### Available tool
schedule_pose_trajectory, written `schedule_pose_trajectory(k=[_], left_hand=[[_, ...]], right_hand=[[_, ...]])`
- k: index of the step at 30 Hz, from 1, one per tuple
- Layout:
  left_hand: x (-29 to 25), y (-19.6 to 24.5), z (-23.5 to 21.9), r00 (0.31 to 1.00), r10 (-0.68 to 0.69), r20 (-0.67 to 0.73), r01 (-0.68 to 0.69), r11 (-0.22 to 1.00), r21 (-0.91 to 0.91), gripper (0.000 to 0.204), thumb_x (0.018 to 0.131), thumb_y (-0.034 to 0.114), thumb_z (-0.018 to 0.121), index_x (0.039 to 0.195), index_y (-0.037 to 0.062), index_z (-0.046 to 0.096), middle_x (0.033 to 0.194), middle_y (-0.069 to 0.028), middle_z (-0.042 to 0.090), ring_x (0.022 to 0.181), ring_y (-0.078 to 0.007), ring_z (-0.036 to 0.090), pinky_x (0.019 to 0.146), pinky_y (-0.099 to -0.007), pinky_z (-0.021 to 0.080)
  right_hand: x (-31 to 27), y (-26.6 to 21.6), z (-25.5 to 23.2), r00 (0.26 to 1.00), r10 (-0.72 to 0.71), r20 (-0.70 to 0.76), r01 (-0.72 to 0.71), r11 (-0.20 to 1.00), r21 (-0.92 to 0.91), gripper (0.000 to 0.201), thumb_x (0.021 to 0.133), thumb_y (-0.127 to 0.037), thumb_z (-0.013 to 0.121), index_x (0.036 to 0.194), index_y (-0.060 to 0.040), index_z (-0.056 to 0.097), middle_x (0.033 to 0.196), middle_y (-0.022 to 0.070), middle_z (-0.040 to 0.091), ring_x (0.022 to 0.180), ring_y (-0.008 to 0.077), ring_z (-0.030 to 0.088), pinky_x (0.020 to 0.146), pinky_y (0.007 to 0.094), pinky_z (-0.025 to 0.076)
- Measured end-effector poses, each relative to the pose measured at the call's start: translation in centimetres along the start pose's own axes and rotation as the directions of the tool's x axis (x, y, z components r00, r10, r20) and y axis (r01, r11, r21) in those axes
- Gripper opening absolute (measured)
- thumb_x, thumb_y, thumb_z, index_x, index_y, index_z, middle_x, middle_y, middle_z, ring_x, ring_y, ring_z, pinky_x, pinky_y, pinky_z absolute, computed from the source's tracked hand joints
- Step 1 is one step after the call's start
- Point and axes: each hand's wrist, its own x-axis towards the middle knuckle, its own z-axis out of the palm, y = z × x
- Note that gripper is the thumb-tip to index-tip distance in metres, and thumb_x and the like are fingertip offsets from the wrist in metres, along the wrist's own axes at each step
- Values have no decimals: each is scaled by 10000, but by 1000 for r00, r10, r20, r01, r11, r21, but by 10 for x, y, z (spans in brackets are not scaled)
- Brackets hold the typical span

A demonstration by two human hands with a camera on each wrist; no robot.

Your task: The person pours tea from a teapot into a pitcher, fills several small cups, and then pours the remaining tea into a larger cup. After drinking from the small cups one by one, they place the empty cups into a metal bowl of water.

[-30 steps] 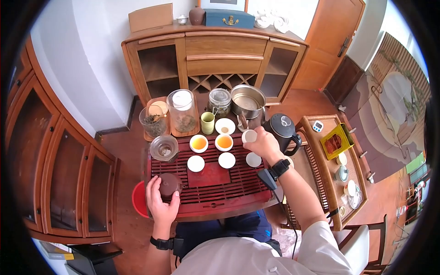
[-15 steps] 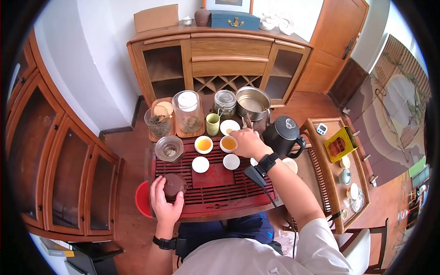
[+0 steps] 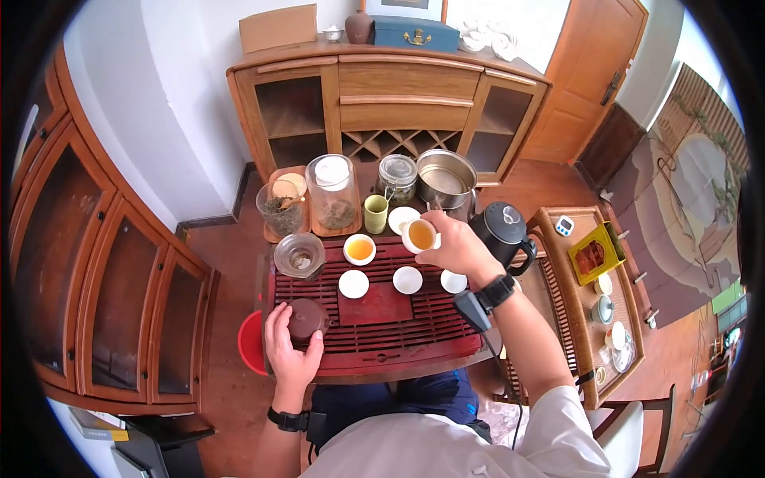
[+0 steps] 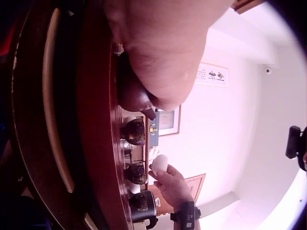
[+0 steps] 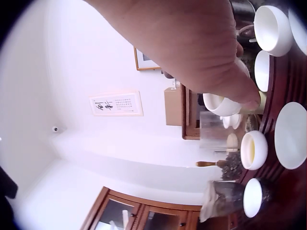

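Note:
In the head view my right hand pinches a white teacup of amber tea above the back of the tea tray. The cup leans, its mouth facing me. My left hand is wrapped round a dark brown teapot at the tray's front left, fingers on one side, thumb on the other. Another cup of amber tea stands to the left of the lifted one. Closer to me is a row of white-lined cups, one at the left, one in the middle, one at the right.
A glass pitcher stands at the tray's back left. Behind are glass vessels of tea leaves, a green cup, a lidded jar and a metal pot. A black kettle stands close right of my right hand.
My right hand left a white cup at the back right, reached left to a tea-filled cup, then raised and tilted it. My left hand stays on the teapot. The head view shifted slightly.

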Motion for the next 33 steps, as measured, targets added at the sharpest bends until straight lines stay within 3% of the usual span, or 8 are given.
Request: schedule_pose_trajectory(k=[1, 4, 6, 8, 10, 18, 28, 33], left_hand=[[0, 0, 0, 1000, 0, -4, 0, 1000, 6, 648, 766, 105, 799, 1365, -18, 582, 1392, -238, 586, 1274, -439, 590, 1094, -517, 486], [0, 0, 0, 1000, -9, 1, 9, 1000, 2, 658, 763, 85, 791, 1376, -24, 577, 1400, -242, 577, 1276, -439, 591, 1093, -511, 490], [-1, -2, 1, 1000, -7, 6, 7, 1000, 5, 653, 771, 85, 786, 1379, -28, 576, 1404, -244, 574, 1275, -437, 592, 1095, -510, 489], [0, 1, 1, 1000, -9, 9, 9, 1000, -5, 653, 775, 85, 783, 1383, -29, 573, 1406, -245, 572, 1277, -437, 592, 1095, -511, 488], [-1, 1, -1, 1000, -12, 10, 12, 1000, -10, 653, 780, 84, 781, 1388, -30, 571, 1409, -247, 571, 1279, -437, 592, 1096, -511, 487], [0, 0, 0, 1000, -17, 18, 17, 1000, -10, 665, 784, 76, 774, 1405, -33, 565, 1420, -249, 562, 1286, -429, 591, 1106, -500, 485], [-1, 0, -1, 999, -29, 42, 30, 999, -36, 648, 813, 36, 736, 1433, -15, 554, 1468, -218, 549, 1343, -393, 555, 1161, -481, 432], [-1, 0, -1, 1000, -13, 26, 13, 1000, -1, 668, 794, 89, 769, 1414, -39, 557, 1432, -247, 558, 1296, -428, 588, 1103, -496, 487]], right_hand=[[-10, -2, -7, 996, -69, -63, 70, 997, 18, 686, 727, -205, 908, 1320, -28, 611, 1165, 230, 742, 1121, 399, 720, 975, 446, 561], [-40, 3, -25, 997, 39, -74, -26, 986, 168, 716, 736, -250, 938, 1336, -17, 625, 1080, 182, 759, 1033, 320, 745, 917, 397, 581], [-62, 11, -32, 988, 130, -86, -100, 952, 291, 678, 762, -235, 947, 1324, -7, 643, 1067, 113, 754, 942, 168, 706, 875, 326, 571], [-83, 36, -27, 975, 89, -205, -13, 938, 346, 666, 778, -230, 943, 1324, 1, 640, 1083, 108, 757, 950, 168, 702, 870, 331, 570], [-106, 39, -34, 956, 160, -248, -99, 966, 239, 649, 786, -218, 939, 1320, 3, 643, 1105, 111, 761, 990, 185, 715, 907, 334, 568], [-167, 85, -27, 840, 385, -383, -289, 914, 285, 655, 762, -159, 920, 1326, 17, 637, 1117, 119, 760, 1031, 223, 734, 914, 353, 576], [-180, 93, -24, 831, 360, -424, -343, 932, 119, 746, 686, -94, 891, 1380, -17, 627, 1213, 191, 667, 1114, 344, 683, 973, 415, 554], [-178, 94, -27, 851, 267, -453, -287, 958, 26, 728, 705, -65, 864, 1392, -31, 626, 1207, 193, 645, 1111, 371, 673, 968, 438, 550]])
